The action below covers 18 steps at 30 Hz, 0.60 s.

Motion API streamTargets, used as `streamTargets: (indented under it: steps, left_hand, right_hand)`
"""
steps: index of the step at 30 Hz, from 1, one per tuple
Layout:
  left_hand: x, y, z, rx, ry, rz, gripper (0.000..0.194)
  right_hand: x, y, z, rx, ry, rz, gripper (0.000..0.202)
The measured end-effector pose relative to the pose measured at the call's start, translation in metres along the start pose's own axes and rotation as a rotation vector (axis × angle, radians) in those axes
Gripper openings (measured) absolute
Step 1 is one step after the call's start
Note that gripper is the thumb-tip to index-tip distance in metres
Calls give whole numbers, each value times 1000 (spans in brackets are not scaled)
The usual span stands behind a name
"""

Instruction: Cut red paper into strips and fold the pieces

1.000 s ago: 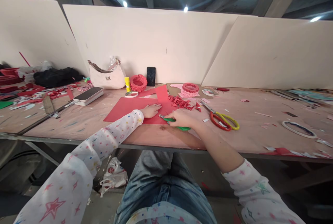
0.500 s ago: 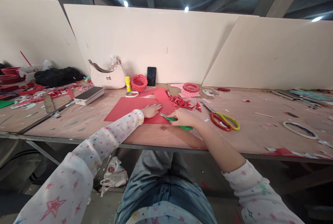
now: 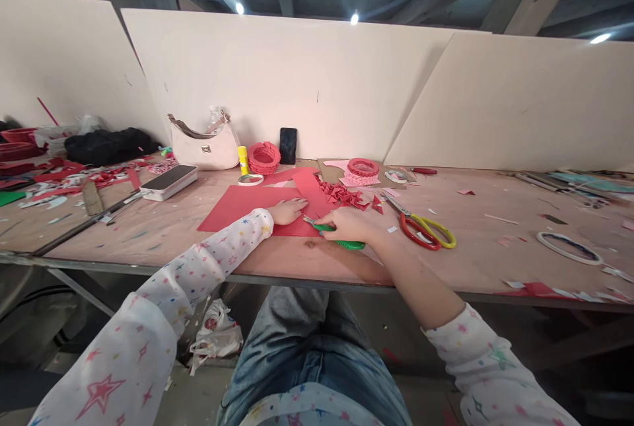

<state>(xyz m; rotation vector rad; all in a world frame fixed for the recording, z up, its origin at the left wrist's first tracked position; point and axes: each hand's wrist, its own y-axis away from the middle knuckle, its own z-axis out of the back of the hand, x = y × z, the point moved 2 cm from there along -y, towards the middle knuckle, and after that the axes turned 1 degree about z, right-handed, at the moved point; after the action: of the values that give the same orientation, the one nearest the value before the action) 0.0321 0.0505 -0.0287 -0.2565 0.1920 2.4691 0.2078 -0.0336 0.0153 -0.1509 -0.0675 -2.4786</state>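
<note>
Red paper (image 3: 238, 207) lies on the bench (image 3: 475, 257), long side running left to right, under the open, flat left hand (image 3: 288, 211). The right hand (image 3: 343, 222), just beside it, grips a green cutter (image 3: 351, 245), tip slanting toward the left. I see folded red pieces (image 3: 348, 197) just beyond; scissors (image 3: 407, 216) rest rightward.

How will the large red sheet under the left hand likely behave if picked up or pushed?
The red sheet looks thin and broad, so it would probably sag when lifted and feel light. With the left hand resting on it, it may resist sliding.
</note>
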Motion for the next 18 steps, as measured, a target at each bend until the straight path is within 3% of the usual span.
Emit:
streamTargets:
  steps: [7,15,18]
  left_hand:
    - [3,-1,-1,-21,-9,-35,48]
    - [4,-2,-1,-22,-10,-66,48]
    - [7,-4,-3,-88,-20,-97,51]
  right_hand:
    - [2,-5,-4,-23,82,-79,38]
    - [-1,-5,-5,-8,85,-63,36]
    - [0,-6,-5,7,94,-90,37]
